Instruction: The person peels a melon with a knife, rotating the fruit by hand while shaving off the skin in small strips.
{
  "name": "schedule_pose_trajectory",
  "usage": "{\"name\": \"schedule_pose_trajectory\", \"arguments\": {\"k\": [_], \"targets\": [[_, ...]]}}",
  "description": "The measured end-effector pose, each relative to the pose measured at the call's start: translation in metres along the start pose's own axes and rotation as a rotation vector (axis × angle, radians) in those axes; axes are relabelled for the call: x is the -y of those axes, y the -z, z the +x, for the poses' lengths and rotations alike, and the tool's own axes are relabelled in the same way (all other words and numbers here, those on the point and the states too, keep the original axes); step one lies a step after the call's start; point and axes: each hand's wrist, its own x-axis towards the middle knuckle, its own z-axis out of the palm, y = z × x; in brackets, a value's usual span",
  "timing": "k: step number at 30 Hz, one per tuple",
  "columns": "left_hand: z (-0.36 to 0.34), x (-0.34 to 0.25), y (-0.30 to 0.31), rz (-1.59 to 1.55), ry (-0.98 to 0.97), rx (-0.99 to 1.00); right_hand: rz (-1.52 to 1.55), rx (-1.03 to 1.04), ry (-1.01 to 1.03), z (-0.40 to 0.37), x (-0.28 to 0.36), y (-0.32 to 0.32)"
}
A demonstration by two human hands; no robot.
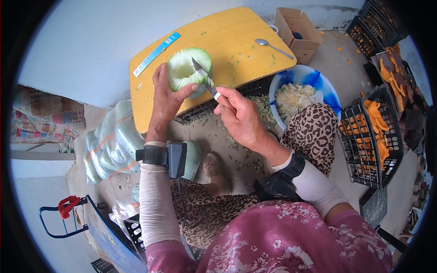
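Head view: left hand [166, 98] clasps gourd [183, 68], right hand [241, 119] clamps knife [203, 76] against it.

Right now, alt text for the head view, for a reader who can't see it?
The left hand steadies a hollowed green gourd on a yellow board while the right hand holds a small knife, blade at the gourd's rim. A spoon lies on the board; a blue bowl of pale scraps sits nearby.
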Motion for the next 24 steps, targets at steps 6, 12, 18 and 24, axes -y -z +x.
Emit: {"name": "schedule_pose_trajectory", "arguments": {"k": [6, 12, 18, 24], "targets": [[0.001, 0.005, 0.000, 0.009, -0.001, -0.017, 0.446, 0.058, -0.398, -0.001, 0.012, 0.007], [0.000, 0.001, 0.002, 0.021, 0.012, 0.005, 0.351, 0.099, -0.332, 0.000, 0.004, 0.011], [0.000, 0.006, 0.000, 0.011, -0.004, -0.007, 0.778, 0.178, -0.420, 0.000, 0.014, 0.030], [0.002, 0.007, 0.002, 0.048, -0.003, 0.020, -0.030, -0.157, -0.090, 0.017, 0.003, 0.058]]}}
